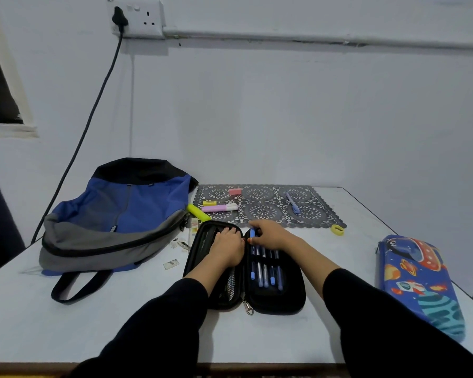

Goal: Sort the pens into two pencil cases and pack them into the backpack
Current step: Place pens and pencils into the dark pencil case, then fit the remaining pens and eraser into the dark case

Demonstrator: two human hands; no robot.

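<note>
Head view: black zip pencil case (pixel 273 301) opened at tabletop near-centre, left hand (pixel 228 248) laid flat on it; blue pen (pixel 252 232) pinched by right hand (pixel 271 236) (slotting judged underway). Lilac pen (pixel 292 203) left on grey lace mat (pixel 262 211); space-print blue pencil case (pixel 421 285) at right edge, blue-grey backpack (pixel 115 214) at left edge, not yet packed.

- The black oval cloth pencil case (pixel 273 301) is showing a matt, finely woven shell. Its small zip puller (pixel 248 309) is gleaming like metal, and netted mesh is lining its left half.
- The blue and white plastic pens (pixel 253 274) inside it are looking smooth and faintly shiny.
- Left of the case, the blue, grey and black cloth backpack (pixel 115 214) is looking soft, matt and creased.
- Right of the case, the blue space-print pencil case (pixel 421 282) is shining, smooth and glossy.
- Behind the case, the grey lace-pattern mat (pixel 262 212) is looking like pierced plastic.
- Under the case, the white table (pixel 66 309) is looking smooth with a dull sheen.
</note>
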